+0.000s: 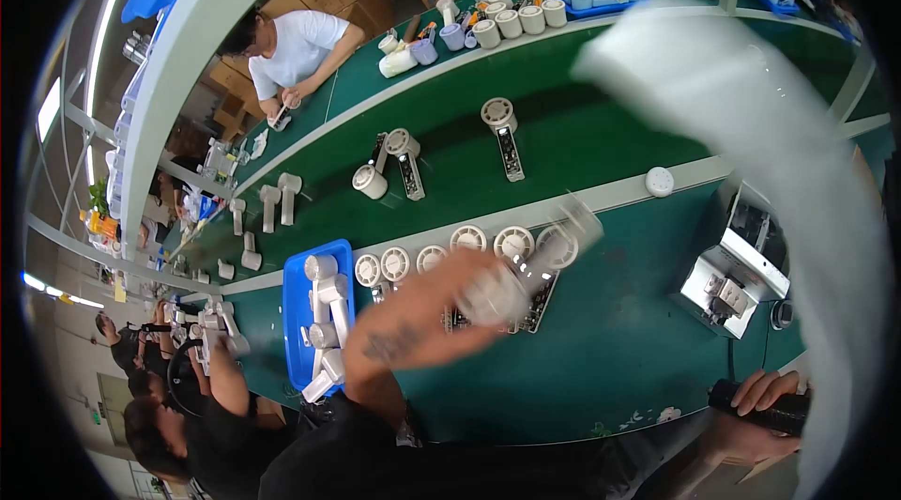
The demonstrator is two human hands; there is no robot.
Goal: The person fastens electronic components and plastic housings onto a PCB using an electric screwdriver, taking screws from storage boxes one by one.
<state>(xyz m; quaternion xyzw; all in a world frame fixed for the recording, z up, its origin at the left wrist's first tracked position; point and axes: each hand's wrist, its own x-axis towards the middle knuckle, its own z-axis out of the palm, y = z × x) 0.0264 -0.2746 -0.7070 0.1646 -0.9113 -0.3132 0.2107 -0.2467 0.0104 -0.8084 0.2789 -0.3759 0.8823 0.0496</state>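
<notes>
My left hand, with a tattooed forearm, is closed round a round-headed clear plastic piece, held over the table and blurred by motion. Behind and below it stands a row of white fan-like units with slotted round heads; several have opened handles with dark insides, partly hidden by my hand. At the lower right, my right hand is wrapped round a black cylindrical tool. Its working end cannot be made out.
A blue tray of white units sits left of my forearm. Along the green conveyor lie more units. A metal device and a white round cap are at right. A blurred whitish band crosses the right side. A co-worker sits opposite.
</notes>
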